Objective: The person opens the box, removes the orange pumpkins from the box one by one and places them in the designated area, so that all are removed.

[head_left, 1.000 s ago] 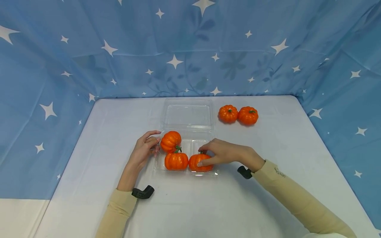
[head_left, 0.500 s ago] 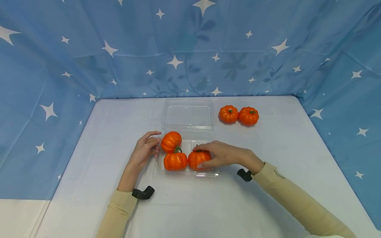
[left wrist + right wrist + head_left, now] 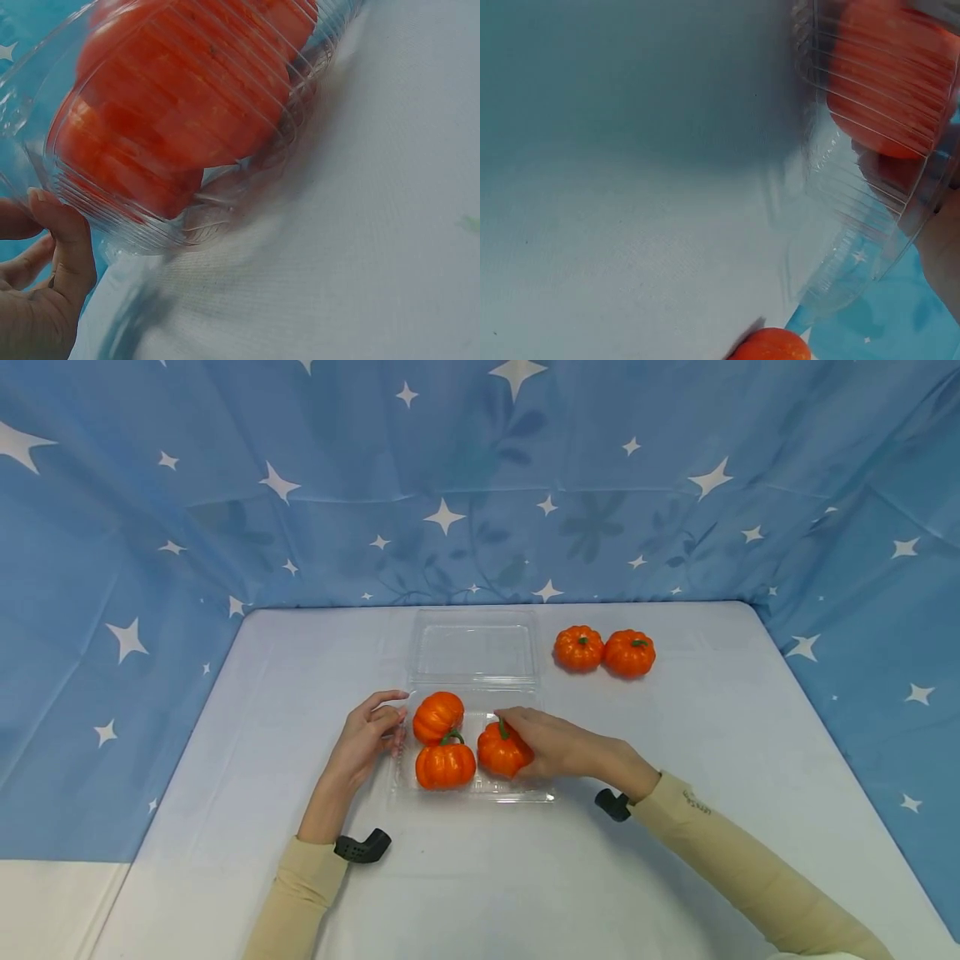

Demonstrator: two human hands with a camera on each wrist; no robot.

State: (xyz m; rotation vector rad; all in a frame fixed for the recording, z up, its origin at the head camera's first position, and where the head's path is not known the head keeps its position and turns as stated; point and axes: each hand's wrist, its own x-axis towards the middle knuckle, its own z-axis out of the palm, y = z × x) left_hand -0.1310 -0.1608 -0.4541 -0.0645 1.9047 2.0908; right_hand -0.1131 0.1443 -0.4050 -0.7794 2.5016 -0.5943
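A blue cloth with white stars (image 3: pixel 480 485) hangs behind and to both sides of the table (image 3: pixel 480 877), which is covered in pale grey-white. Near the middle of the table lies a clear plastic box (image 3: pixel 420 781), its lid (image 3: pixel 474 647) folded flat back on the far side, toward the cloth. The person's right arm in a cream sleeve (image 3: pixel 750 877) reaches in from the right of the box, and the left sleeve (image 3: pixel 300 893) comes up from the near edge, left of the box. The right hand (image 3: pixel 558 747) lies inside the box on its right side, fingers curled round a small orange pumpkin (image 3: pixel 501 752), which is tilted so that its green stem points up and back; whether the pumpkin touches the box floor cannot be told. The left hand (image 3: pixel 367 735) rests against the left wall of the box, its fingers loosely bent and pressing on the clear rim, the thumb raised above them; in the left wrist view the fingertips (image 3: pixel 56 217) sit against the ribbed plastic. Two more pumpkins lie in the left half of the box: one in the far left corner (image 3: pixel 438 716), tipped on its side, and one in the near left corner (image 3: pixel 446 764), upright and just beside the held one. Two loose pumpkins (image 3: pixel 604 652) sit touching each other on the table, to the right of the lid.
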